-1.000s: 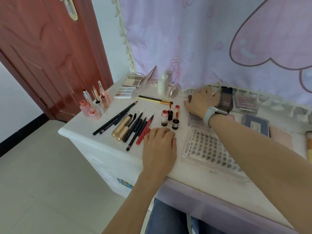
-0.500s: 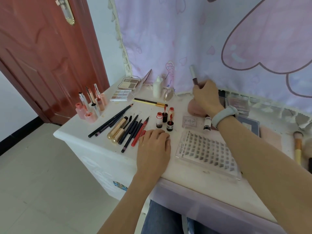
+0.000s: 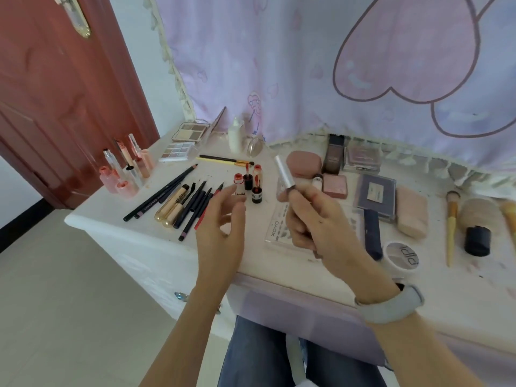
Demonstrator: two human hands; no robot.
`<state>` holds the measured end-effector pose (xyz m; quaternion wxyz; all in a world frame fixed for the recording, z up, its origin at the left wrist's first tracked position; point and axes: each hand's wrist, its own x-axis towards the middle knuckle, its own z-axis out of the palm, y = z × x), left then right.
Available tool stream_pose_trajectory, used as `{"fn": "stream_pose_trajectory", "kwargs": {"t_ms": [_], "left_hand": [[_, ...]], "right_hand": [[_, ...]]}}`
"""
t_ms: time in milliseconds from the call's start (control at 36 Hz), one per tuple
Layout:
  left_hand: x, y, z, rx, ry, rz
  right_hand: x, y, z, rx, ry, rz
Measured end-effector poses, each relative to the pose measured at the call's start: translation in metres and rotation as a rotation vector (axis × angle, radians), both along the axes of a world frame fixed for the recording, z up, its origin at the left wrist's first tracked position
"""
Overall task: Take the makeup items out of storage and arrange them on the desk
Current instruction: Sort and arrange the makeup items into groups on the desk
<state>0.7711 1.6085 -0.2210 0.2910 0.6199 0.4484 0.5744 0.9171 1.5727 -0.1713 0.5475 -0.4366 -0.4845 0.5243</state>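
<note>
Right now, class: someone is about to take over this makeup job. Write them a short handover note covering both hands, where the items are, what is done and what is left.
Right hand: holds a silver-capped tube above the lash tray.
Left hand: open, empty, raised over the desk edge.
Done: pencils in a row at left, small red bottles grouped mid-desk, palettes at the back, brushes at right.
Left: set the tube down, probably with similar tubes. Whether storage holds more is not visible.

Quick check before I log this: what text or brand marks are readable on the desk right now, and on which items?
"XOYO": clear lash tray, printed sideways along its left end.
"pipl", roughly; letters partly blurred: round white jar lid.
Small lip tint bottles: labels too blurred.
Purple palette: label too small.
</note>
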Motion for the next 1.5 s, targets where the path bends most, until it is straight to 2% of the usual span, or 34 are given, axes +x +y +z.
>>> {"fn": "stream_pose_trajectory", "kwargs": {"t_ms": [56,111,278,444,556,611,667,750,833,917,1000,1139,1361,1500], "left_hand": [[0.000,-0.012,0.006,0.009,-0.146,-0.070],[0.001,-0.024,0.009,0.026,-0.201,-0.104],[0.003,-0.051,-0.003,-0.056,-0.274,-0.023],[-0.010,-0.053,-0.006,-0.132,-0.323,-0.159],[-0.017,-0.049,-0.007,-0.108,-0.377,-0.089],[-0.023,-0.045,-0.010,-0.122,-0.423,-0.036],[-0.029,-0.043,-0.013,-0.121,-0.377,0.020],[-0.033,-0.043,-0.018,-0.069,-0.138,0.067],[-0.026,-0.046,-0.022,-0.059,0.067,0.112],[-0.019,-0.048,-0.021,-0.061,0.138,0.172],[-0.016,-0.048,-0.018,-0.110,0.115,0.163],[-0.016,-0.040,-0.014,-0.194,0.082,0.109],[-0.025,-0.038,-0.016,-0.169,0.105,0.158],[-0.023,-0.037,-0.012,-0.196,0.059,0.153]], "right_hand": [[-0.003,-0.013,-0.010,-0.025,-0.104,0.097],[-0.007,-0.024,-0.020,-0.027,-0.197,0.152],[-0.019,-0.038,-0.036,-0.055,-0.270,0.154],[-0.017,-0.040,-0.034,-0.057,-0.347,0.210],[-0.013,-0.035,-0.028,-0.032,-0.440,0.237],[-0.010,-0.032,-0.028,-0.053,-0.408,0.180],[-0.007,-0.031,-0.029,-0.086,-0.287,0.074],[-0.008,-0.031,-0.029,-0.086,-0.017,-0.076],[-0.014,-0.027,-0.027,-0.059,0.088,-0.216],[-0.018,-0.023,-0.029,0.008,0.016,-0.341],[-0.019,-0.023,-0.031,0.158,-0.129,-0.408],[-0.014,-0.027,-0.035,0.361,-0.334,-0.315],[-0.001,-0.016,-0.029,0.119,-0.430,-0.152],[-0.003,-0.013,-0.031,0.197,-0.417,-0.212]]}}
